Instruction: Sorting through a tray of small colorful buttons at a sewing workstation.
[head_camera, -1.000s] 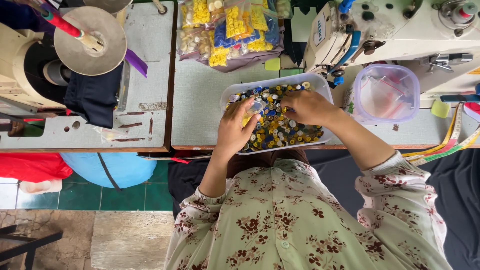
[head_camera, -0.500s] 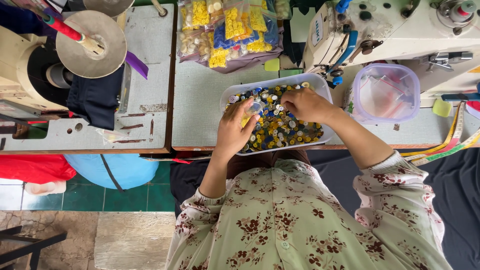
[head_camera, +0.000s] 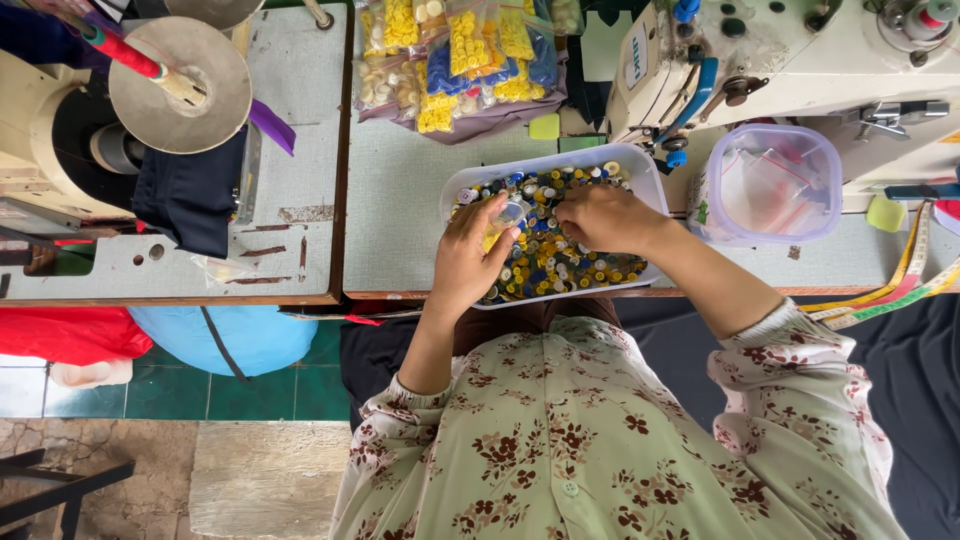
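Observation:
A white rectangular tray (head_camera: 650, 175) full of mixed yellow, blue, black and white buttons (head_camera: 560, 262) sits at the near edge of a grey table (head_camera: 400, 200). My left hand (head_camera: 468, 262) rests over the tray's left side and holds a small clear plastic bag (head_camera: 506, 216) between thumb and fingers. My right hand (head_camera: 605, 218) lies palm down on the buttons in the tray's middle, fingers curled and pinched among them. What its fingertips hold is hidden. Both sleeves are cream with a dark floral print.
Clear bags of sorted yellow, white and blue buttons (head_camera: 460, 60) lie behind the tray. A lidded clear plastic tub (head_camera: 770, 185) stands to the right, under a sewing machine (head_camera: 800, 50). A measuring tape (head_camera: 900, 285) hangs at the right edge. Another machine with a round disc (head_camera: 180, 85) sits left.
My left hand has lifted the small clear bag slightly toward the tray's middle. My right hand has shifted a little over the buttons.

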